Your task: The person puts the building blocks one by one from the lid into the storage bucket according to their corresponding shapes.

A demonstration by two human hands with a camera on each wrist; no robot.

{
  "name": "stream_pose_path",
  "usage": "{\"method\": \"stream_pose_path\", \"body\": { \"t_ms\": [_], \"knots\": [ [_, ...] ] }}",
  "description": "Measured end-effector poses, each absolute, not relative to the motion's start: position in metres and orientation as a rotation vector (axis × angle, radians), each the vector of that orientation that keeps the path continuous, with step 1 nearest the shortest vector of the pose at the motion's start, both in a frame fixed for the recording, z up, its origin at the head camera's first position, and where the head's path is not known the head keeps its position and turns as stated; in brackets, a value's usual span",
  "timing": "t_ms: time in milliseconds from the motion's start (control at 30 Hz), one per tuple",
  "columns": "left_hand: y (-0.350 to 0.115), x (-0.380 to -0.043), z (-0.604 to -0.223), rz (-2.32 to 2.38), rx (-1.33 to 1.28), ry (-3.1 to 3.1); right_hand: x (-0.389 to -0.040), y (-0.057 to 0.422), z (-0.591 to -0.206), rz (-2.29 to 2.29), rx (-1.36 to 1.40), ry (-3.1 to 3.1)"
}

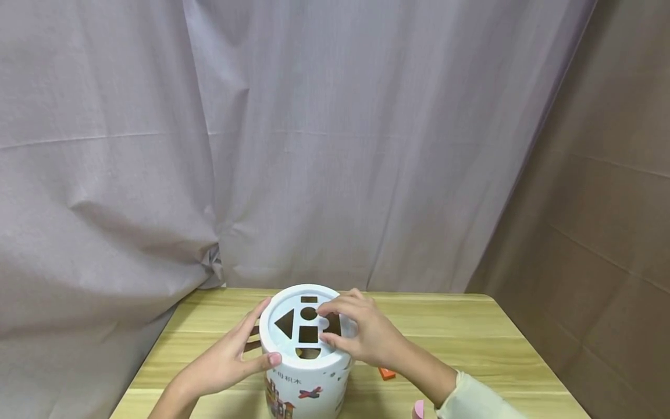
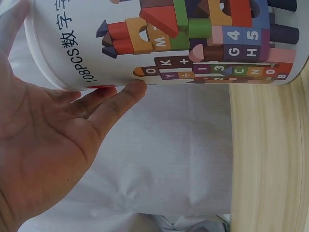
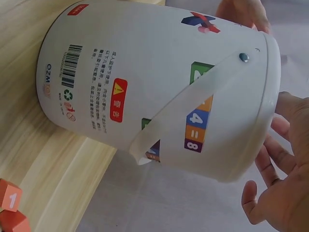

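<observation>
A white cylindrical bucket [image 1: 309,387] printed with coloured toy blocks stands at the front of the table. Its pale lid [image 1: 288,348] has several cut-outs, among them a triangle, a circle and a square. My left hand [image 1: 222,355] holds the bucket's left side near the top, thumb on the front rim and fingers round the side. Over the right part of the lid is my right hand [image 1: 361,326], thumb and index finger apart, with no block visible between them. In the right wrist view, the rim hides some of the right fingertips. The bucket's white handle [image 3: 178,104] hangs down its side.
An orange block [image 1: 387,373] lies on the wooden table [image 1: 445,331] just right of the bucket, partly behind the right forearm. A pink block [image 1: 418,409] is near the right sleeve. Orange blocks [image 3: 9,195] show in the right wrist view. Grey curtains [image 1: 335,145] hang behind.
</observation>
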State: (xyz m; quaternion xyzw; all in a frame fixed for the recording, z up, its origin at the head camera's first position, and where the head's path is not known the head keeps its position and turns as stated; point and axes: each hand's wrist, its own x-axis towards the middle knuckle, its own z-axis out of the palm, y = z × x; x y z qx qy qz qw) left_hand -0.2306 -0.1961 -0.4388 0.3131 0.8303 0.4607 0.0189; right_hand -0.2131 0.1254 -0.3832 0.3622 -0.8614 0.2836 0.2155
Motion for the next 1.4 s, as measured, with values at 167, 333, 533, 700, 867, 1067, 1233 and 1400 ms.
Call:
{"method": "stream_pose_path", "body": {
  "t_ms": [167,333,533,700,867,1067,1233,1400],
  "knots": [
    [-0.197,-0.23,-0.439,1.423,1.004,2.594,-0.209,0.136,-0.381,0.817,0.985,-2.412],
    [-0.197,-0.23,-0.439,1.431,1.021,2.602,-0.206,0.153,-0.379,0.823,0.946,-2.411],
    [-0.193,-0.231,-0.44,1.441,1.0,2.572,-0.201,0.178,-0.383,0.802,0.868,-2.41],
    [-0.194,-0.231,-0.441,1.449,0.987,2.565,-0.195,0.196,-0.39,0.744,0.82,-2.406],
    [-0.195,-0.231,-0.441,1.441,1.003,2.571,-0.187,0.213,-0.398,0.714,0.772,-2.39],
    [-0.197,-0.231,-0.442,1.436,1.003,2.575,-0.176,0.231,-0.41,0.671,0.722,-2.394],
    [-0.2,-0.23,-0.441,1.44,1.012,2.583,-0.168,0.244,-0.423,0.619,0.657,-2.425],
    [-0.2,-0.231,-0.441,1.433,1.024,2.593,-0.162,0.256,-0.444,0.637,0.624,-2.453]
  ]
}}
